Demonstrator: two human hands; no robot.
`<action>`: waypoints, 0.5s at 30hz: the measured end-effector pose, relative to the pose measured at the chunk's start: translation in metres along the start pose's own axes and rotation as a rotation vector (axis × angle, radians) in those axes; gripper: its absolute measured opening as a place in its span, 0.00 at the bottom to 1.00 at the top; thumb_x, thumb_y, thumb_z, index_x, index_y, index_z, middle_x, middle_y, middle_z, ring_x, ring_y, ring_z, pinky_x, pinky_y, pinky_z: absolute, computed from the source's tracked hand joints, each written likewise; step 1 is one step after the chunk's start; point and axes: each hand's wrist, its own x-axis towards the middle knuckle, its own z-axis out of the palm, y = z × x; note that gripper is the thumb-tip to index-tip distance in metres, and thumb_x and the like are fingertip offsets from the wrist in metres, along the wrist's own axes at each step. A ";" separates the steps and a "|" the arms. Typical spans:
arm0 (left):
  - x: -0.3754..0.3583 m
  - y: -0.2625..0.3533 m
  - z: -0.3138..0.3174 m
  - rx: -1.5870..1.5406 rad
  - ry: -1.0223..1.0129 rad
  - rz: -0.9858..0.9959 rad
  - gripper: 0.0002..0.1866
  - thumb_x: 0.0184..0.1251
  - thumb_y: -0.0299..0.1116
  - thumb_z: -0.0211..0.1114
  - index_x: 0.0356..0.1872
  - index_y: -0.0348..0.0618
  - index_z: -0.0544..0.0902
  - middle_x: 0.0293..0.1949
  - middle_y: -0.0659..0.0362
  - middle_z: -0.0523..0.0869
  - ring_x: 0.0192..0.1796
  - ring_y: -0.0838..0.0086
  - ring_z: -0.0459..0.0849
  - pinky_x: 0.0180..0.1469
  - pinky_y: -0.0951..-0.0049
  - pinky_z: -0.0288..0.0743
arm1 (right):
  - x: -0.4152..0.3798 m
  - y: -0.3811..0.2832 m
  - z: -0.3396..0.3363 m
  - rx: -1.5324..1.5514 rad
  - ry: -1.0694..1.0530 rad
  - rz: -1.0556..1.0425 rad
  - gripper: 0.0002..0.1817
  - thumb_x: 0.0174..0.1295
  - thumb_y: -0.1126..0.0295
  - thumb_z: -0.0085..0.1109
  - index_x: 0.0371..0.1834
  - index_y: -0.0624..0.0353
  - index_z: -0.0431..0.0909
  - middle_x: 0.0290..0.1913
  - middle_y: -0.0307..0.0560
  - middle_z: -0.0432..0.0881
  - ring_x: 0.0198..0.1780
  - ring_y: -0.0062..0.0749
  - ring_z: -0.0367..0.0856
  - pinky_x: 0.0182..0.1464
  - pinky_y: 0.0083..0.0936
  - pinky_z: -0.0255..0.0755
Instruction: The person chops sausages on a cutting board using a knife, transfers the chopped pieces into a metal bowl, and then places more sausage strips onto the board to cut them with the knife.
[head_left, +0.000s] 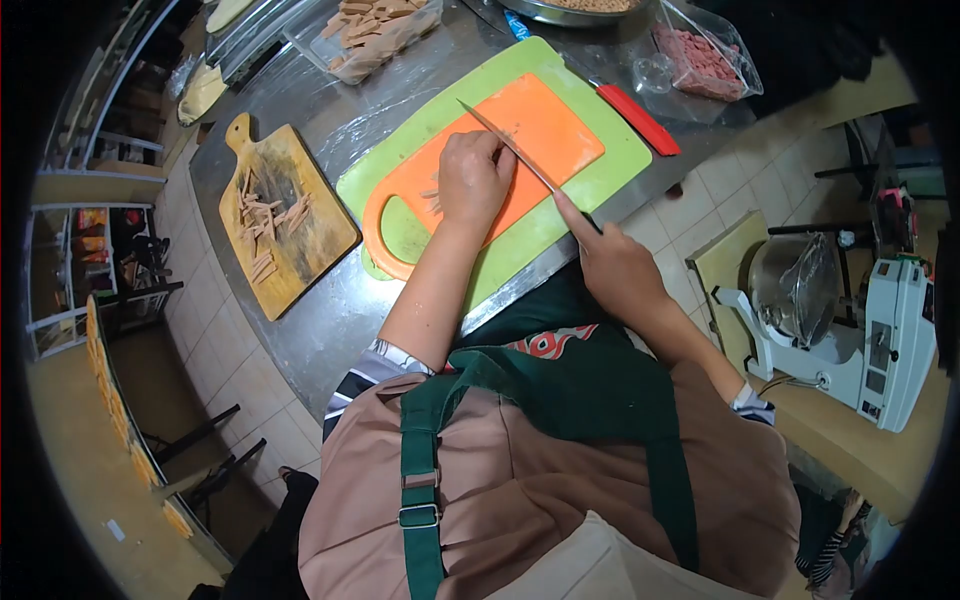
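Note:
My right hand (615, 265) grips a knife (518, 150) by its dark handle, the blade slanting up and left over an orange cutting board (560, 120). Close beside the blade, my left hand (475, 175) presses down on that board with curled fingers. Whatever lies beneath those fingers is hidden. Several thin brownish strips (432, 195) show at the left of this hand. The orange board rests on a larger green cutting board (400, 160). To the left, a wooden paddle board (325, 220) carries a loose pile of similar strips (262, 215).
A clear container (350, 68) of tan pieces stands at the back. A red-handled tool (640, 122) lies by the green board's right edge. Behind it are a plastic bag of pink chopped pieces (700, 62) and a metal bowl (560, 14). A white mixer (890, 340) stands far right.

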 end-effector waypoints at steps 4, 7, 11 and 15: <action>-0.002 -0.002 0.001 0.039 0.014 0.006 0.04 0.48 0.28 0.64 0.21 0.39 0.80 0.23 0.55 0.80 0.31 0.61 0.76 0.35 0.62 0.69 | 0.011 0.006 0.006 0.115 0.083 -0.041 0.35 0.57 0.74 0.49 0.70 0.39 0.55 0.24 0.57 0.73 0.22 0.49 0.76 0.28 0.41 0.73; -0.003 -0.004 0.001 0.051 0.045 0.026 0.05 0.47 0.29 0.65 0.21 0.39 0.80 0.22 0.56 0.80 0.31 0.61 0.76 0.35 0.62 0.68 | 0.005 0.001 -0.010 0.139 0.061 -0.041 0.36 0.56 0.75 0.48 0.70 0.39 0.54 0.24 0.56 0.74 0.22 0.49 0.76 0.28 0.41 0.73; -0.004 -0.003 0.002 0.056 0.027 0.010 0.06 0.47 0.29 0.65 0.19 0.40 0.78 0.23 0.56 0.80 0.31 0.62 0.76 0.35 0.63 0.67 | 0.001 -0.003 0.002 0.083 -0.044 0.017 0.35 0.57 0.75 0.48 0.71 0.41 0.54 0.24 0.56 0.74 0.24 0.50 0.76 0.29 0.41 0.73; -0.005 -0.003 0.000 0.092 0.004 -0.020 0.07 0.47 0.30 0.65 0.18 0.41 0.77 0.22 0.57 0.80 0.31 0.63 0.76 0.36 0.63 0.67 | 0.013 0.000 0.001 0.137 -0.033 0.017 0.36 0.57 0.74 0.47 0.71 0.40 0.52 0.24 0.56 0.75 0.26 0.50 0.78 0.30 0.41 0.73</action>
